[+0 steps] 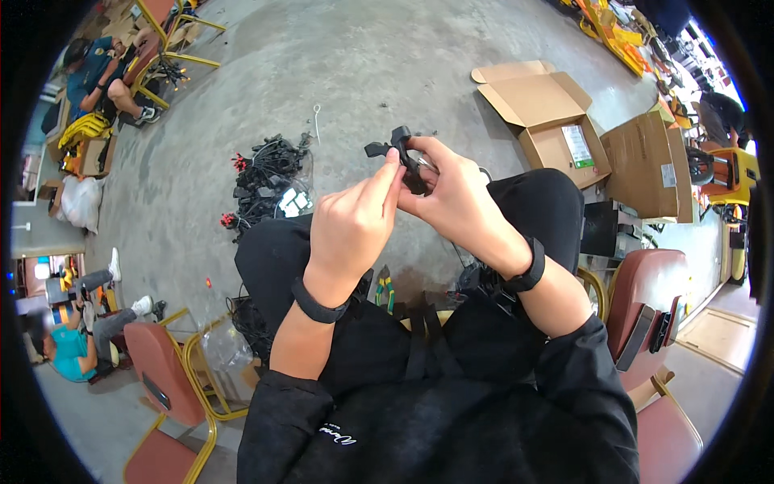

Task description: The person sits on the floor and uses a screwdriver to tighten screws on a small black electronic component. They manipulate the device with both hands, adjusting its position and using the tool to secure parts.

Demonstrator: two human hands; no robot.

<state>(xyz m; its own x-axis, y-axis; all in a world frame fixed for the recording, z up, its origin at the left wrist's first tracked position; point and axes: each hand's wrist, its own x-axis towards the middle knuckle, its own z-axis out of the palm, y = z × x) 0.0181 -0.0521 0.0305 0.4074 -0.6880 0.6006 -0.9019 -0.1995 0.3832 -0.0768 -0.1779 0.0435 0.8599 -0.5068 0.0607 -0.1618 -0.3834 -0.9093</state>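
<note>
Above my lap, both hands meet on a small black plastic part [401, 135] with angled arms, perhaps a bracket or clip; its exact kind is unclear. My right hand [455, 192] is closed round its lower end, thumb and forefinger on either side. My left hand [352, 214] has its fingers pressed together against the part's left side, the fingertips touching it. Some of the part is hidden behind the fingers. Below the hands, pliers with green and yellow handles [384, 292] lie between my thighs.
Bundled black cables [270, 173] with red ends lie on the floor beyond my left knee. An opened cardboard box [556, 141] and another carton [647, 165] stand at the right. Red-brown chairs [165, 371] flank me. People [98, 77] sit farther off at the left.
</note>
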